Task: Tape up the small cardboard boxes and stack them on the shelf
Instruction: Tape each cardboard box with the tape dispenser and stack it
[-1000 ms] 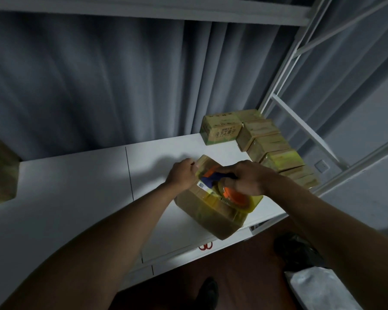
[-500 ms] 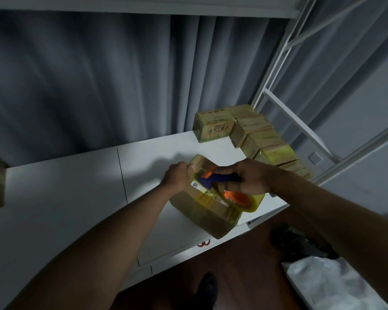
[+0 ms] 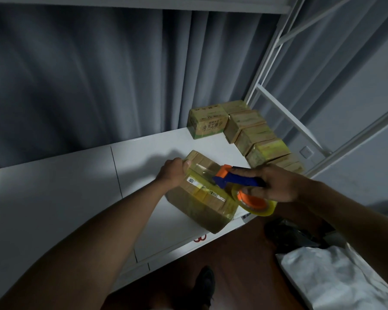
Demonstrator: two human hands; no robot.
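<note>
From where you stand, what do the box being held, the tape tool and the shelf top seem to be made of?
The box looks like brown cardboard under glossy, yellowish clear tape; glare streaks cross its top. The tape dispenser seems hard plastic, with a blue handle and orange parts, carrying a translucent yellowish tape roll. The shelf top is smooth matt white, probably painted metal or laminate; I cannot tell which.

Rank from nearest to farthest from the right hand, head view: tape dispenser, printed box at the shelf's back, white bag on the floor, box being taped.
From the right hand:
1. Tape dispenser, gripped in that hand.
2. Box being taped, just left, under the dispenser.
3. Printed box, at the shelf's back.
4. White bag, on the floor, lower right.
</note>
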